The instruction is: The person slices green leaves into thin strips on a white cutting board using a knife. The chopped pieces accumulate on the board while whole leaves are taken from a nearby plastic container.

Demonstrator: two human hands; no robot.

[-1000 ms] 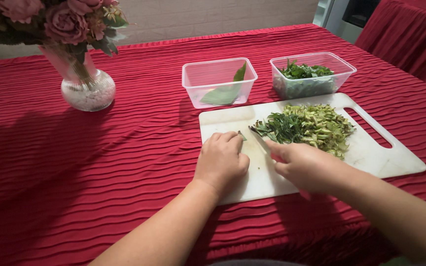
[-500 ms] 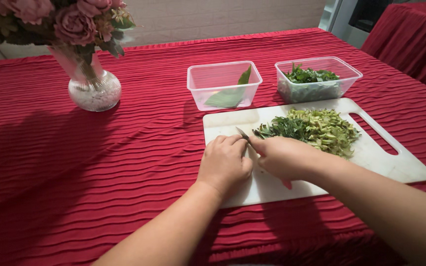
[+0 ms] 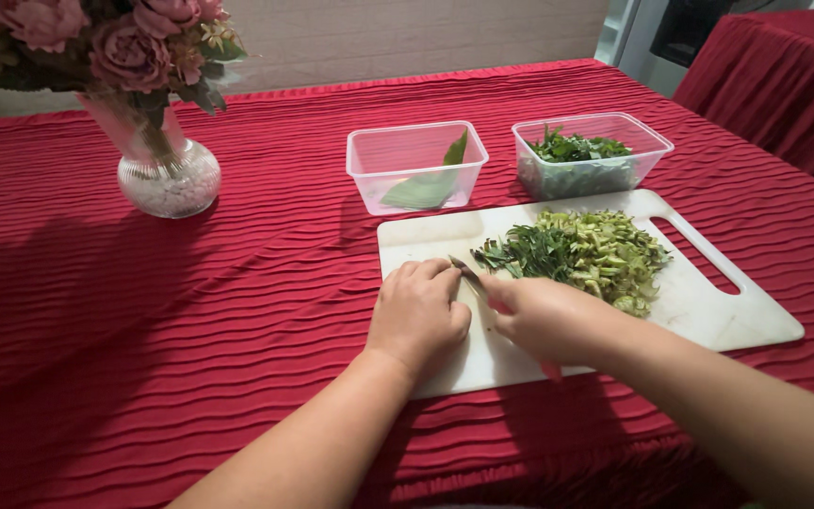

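Note:
My left hand (image 3: pixel 418 316) rests curled on the near left part of a white cutting board (image 3: pixel 718 316), fingers closed over something I cannot make out. My right hand (image 3: pixel 544 316) grips a small knife (image 3: pixel 468 274) with a red handle; its blade points up-left beside the left fingertips. A pile of chopped green leaves and pale green stem pieces (image 3: pixel 581 253) lies on the board just beyond the knife.
A clear plastic tub (image 3: pixel 416 165) holding a whole green leaf stands behind the board, and a second tub (image 3: pixel 588 154) of green leaves is to its right. A glass vase (image 3: pixel 168 177) of pink flowers sits far left on the red cloth. A red-covered chair is at the far right.
The knife swung from beside the chopped pile over to my left fingertips; my right hand has shifted left and closer to the left hand. The left hand stays put.

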